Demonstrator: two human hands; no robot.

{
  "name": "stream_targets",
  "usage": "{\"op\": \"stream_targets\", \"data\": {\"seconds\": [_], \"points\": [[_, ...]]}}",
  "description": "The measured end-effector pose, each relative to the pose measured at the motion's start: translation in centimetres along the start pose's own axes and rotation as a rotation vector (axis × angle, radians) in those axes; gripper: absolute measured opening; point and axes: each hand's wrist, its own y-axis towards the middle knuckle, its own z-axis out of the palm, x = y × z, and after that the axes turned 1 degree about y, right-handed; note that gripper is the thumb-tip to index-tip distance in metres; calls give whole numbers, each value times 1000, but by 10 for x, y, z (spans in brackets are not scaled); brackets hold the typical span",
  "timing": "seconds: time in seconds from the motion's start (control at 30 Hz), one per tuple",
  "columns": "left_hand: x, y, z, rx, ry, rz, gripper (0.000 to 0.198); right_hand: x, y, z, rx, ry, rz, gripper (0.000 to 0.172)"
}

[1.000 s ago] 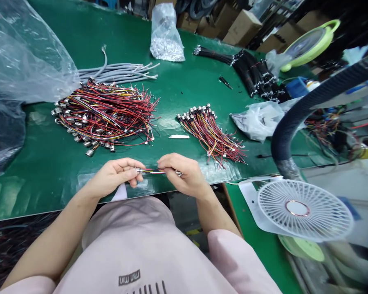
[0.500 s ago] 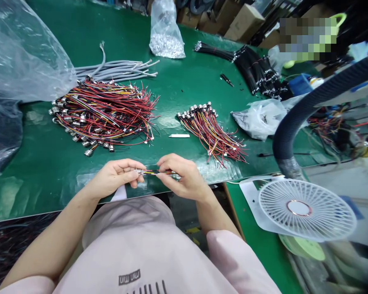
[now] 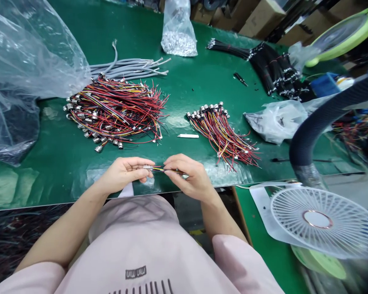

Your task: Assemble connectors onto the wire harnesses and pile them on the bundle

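Observation:
Between my hands, over the bench's front edge, a wired metal connector (image 3: 147,167) lies level with its coloured leads running to the right. My left hand (image 3: 125,173) pinches the silvery connector end between thumb and fingers. Its wires are gripped by my right hand (image 3: 188,175), closed around the red, yellow and black leads; the far ends are partly hidden by the fingers. Beyond my left hand lies a large heap of similar wired connectors (image 3: 119,110). A smaller, lined-up bunch of wired connectors (image 3: 222,132) rests beyond my right hand, with a white pen-like stick (image 3: 188,136) beside it.
Grey cables (image 3: 129,68) lie behind the large heap, and a clear bag of small silvery parts (image 3: 179,38) stands farther back. Black cable bundles (image 3: 266,67) occupy the far right. A dark flexible hose (image 3: 306,134) and a white fan (image 3: 322,220) are at right.
The view has shifted, so everything sits a little farther right in the picture. My right fingers have moved slightly nearer the connector along its wires; both hands keep their hold.

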Motion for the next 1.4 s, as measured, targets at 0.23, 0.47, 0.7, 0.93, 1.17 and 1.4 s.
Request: {"op": "stream_targets", "data": {"seconds": [0.23, 0.47, 0.7, 0.93, 1.17, 1.4], "points": [[-1, 1, 3, 26, 11, -55, 34, 3, 0, 11, -63, -106, -48, 10], [1, 1, 2, 34, 26, -53, 34, 2, -1, 7, -17, -101, -28, 7], [3, 3, 3, 84, 62, -44, 34, 6, 4, 14, -9, -104, -46, 11], [3, 1, 0, 59, 13, -22, 32, 8, 4, 9, 21, -77, 24, 4], [3, 2, 3, 108, 29, -36, 32, 12, 9, 20, -34, 72, 56, 14], [4, 2, 5, -35, 65, 99, 31, 3, 8, 20, 55, 389, 321, 14]]}}
